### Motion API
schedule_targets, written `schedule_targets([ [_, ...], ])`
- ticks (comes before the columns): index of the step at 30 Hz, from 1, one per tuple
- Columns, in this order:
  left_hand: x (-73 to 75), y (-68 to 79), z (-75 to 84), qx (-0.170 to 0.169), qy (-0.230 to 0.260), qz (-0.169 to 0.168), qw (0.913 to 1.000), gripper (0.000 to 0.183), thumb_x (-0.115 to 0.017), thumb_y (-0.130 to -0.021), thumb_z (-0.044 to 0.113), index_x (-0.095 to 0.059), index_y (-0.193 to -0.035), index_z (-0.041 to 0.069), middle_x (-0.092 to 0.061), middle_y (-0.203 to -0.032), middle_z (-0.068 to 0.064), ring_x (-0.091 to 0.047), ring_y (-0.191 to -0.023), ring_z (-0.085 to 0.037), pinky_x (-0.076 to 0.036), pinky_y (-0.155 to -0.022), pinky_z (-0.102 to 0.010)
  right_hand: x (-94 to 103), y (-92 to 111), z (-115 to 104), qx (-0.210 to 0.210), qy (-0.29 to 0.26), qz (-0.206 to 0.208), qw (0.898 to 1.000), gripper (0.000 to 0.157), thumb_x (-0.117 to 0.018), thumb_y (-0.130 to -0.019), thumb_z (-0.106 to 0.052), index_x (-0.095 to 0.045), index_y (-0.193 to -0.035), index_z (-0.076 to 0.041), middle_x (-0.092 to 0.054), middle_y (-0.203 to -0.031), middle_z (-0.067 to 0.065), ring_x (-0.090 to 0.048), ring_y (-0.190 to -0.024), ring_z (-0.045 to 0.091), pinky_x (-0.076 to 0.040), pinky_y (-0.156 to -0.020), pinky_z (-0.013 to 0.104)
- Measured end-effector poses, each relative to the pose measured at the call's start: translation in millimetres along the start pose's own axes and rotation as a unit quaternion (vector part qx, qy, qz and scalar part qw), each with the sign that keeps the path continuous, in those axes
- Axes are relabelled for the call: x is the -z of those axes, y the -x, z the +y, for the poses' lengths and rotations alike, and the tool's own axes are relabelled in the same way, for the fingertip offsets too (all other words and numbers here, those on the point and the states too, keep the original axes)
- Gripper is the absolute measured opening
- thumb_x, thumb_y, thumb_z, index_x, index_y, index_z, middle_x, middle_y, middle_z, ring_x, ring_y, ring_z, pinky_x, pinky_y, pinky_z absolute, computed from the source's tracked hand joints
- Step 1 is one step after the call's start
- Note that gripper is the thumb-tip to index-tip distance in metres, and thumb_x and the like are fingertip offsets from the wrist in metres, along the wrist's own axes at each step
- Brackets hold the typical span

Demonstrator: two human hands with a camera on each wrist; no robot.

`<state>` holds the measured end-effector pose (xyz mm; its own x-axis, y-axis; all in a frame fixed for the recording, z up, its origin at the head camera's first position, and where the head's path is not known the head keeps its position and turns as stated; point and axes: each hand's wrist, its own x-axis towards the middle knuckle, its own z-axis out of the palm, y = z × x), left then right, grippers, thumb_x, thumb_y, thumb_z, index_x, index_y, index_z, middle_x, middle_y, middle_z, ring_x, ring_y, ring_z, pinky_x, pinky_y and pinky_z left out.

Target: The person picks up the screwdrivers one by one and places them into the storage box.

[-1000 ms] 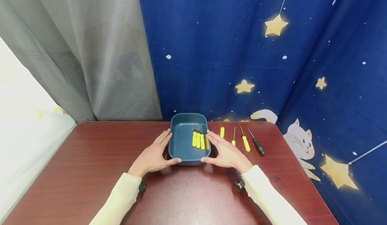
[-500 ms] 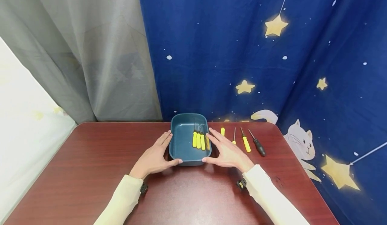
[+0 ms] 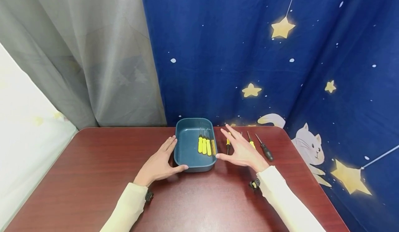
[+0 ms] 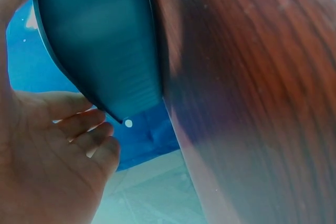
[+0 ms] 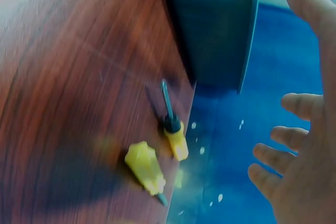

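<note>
My left hand (image 3: 159, 162) lies along the left side of a dark blue-green bin (image 3: 195, 169), thumb at its near corner and fingers at the side rim. In the left wrist view, the fingertips (image 4: 109, 153) sit right at the rim. Three screwdrivers (image 3: 204, 144) with yellow handles lie in the right part of the bin. My right hand (image 3: 241, 152) hovers just right of the bin, fingers spread and holding nothing, thumb tip close to the rim. Beneath it is a yellow-handled screwdriver (image 5: 176, 141), with another yellow handle (image 5: 145, 168) beside it.
Right of the right hand lie a yellow-handled screwdriver (image 3: 251, 142), partly hidden, and a black-handled one (image 3: 266, 152). The reddish wooden table (image 3: 103, 162) ends at a blue starry curtain (image 3: 215, 52) and a grey curtain (image 3: 121, 59).
My right hand has come off the bin's right side and moved right, over the screwdrivers on the table. The left hand and the bin have stayed put.
</note>
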<state>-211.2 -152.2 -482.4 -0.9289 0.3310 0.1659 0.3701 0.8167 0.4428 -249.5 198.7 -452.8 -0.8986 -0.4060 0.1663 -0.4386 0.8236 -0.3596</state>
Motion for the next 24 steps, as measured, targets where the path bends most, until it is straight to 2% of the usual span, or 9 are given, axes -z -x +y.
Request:
schedule_targets([
  [3, -0.1, 0.6, -0.5, 0.001, -0.001, 0.002, 1.0, 0.12, -0.065, -0.076, 0.084, -0.028, -0.163, 0.01, -0.021, -0.172, -0.006, -0.025, -0.158, -0.027, -0.043, -0.117, -0.053, 3.7, 0.6, 7.9, -0.027, -0.012, 0.001, 1.0, 0.105, -0.066, -0.079, -0.08, -0.028, -0.163, -0.031, -0.021, -0.172, 0.001, -0.027, -0.156, 0.038, -0.034, -0.117, 0.068],
  [7, -1.0, 0.5, -1.8, -0.001, -0.005, 0.007, 1.0, 0.119, -0.066, -0.077, 0.083, -0.028, -0.163, 0.009, -0.022, -0.172, -0.006, -0.027, -0.158, -0.027, -0.043, -0.116, -0.053, 9.6, 1.8, 20.7, -0.051, -0.019, 0.005, 0.998, 0.106, -0.066, -0.078, -0.08, -0.03, -0.163, -0.028, -0.025, -0.171, 0.003, -0.027, -0.156, 0.038, -0.032, -0.119, 0.067],
  [15, -2.5, -0.5, 0.3, 0.0, -0.006, 0.002, 1.0, 0.121, -0.064, -0.075, 0.086, -0.028, -0.163, 0.01, -0.022, -0.172, -0.004, -0.026, -0.158, -0.025, -0.042, -0.118, -0.051, 17.8, 7.3, 50.4, -0.074, -0.015, 0.006, 0.997, 0.108, -0.068, -0.082, -0.076, -0.033, -0.161, -0.012, -0.034, -0.166, 0.015, -0.029, -0.154, 0.041, -0.029, -0.121, 0.065],
  [24, -3.0, 0.5, -0.9, 0.008, -0.005, 0.004, 0.9999, 0.123, -0.062, -0.075, 0.088, -0.027, -0.163, 0.011, -0.021, -0.173, -0.002, -0.026, -0.158, -0.023, -0.042, -0.118, -0.051, 23.7, 8.7, 75.2, -0.09, -0.014, 0.012, 0.996, 0.1, -0.071, -0.087, -0.062, -0.036, -0.157, 0.0, -0.041, -0.159, 0.025, -0.038, -0.147, 0.046, -0.033, -0.119, 0.064],
])
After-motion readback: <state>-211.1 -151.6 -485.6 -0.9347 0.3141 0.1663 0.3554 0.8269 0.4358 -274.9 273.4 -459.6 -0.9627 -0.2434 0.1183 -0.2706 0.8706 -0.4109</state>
